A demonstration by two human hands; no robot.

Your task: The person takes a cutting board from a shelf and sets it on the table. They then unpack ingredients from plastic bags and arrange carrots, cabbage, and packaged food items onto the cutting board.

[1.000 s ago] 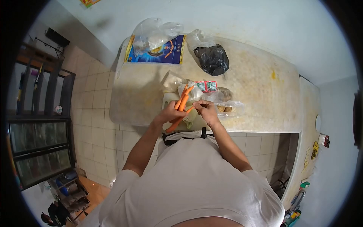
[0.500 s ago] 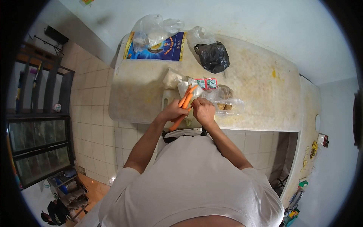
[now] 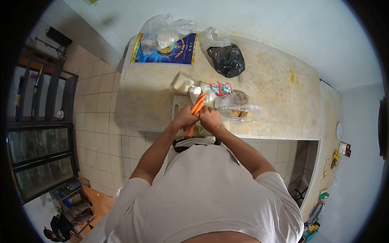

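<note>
A bunch of orange carrots (image 3: 198,107) is gripped in my left hand (image 3: 185,118), tips pointing away from me and thick ends sticking out below the fist near my waist. My right hand (image 3: 210,119) is pressed against the left one beside the carrots, its fingers closed; whatever they pinch is hidden. Under my hands at the table edge lies a white cutting board (image 3: 176,104), mostly covered. Just beyond the carrots sit a clear bag of pale contents (image 3: 183,83), a small white bag (image 3: 195,94) and a red-and-green packet (image 3: 221,89).
A clear plastic bag with brown pieces (image 3: 240,108) lies right of my hands. Farther back on the worn table (image 3: 275,93) are a black plastic bag (image 3: 227,60), a blue printed sheet (image 3: 184,52) and a crumpled clear bag (image 3: 166,34). A wall borders the far side.
My right hand has shifted left and turned, closing in against the left hand. The carrots have tilted more upright and dipped slightly, still in my left hand.
</note>
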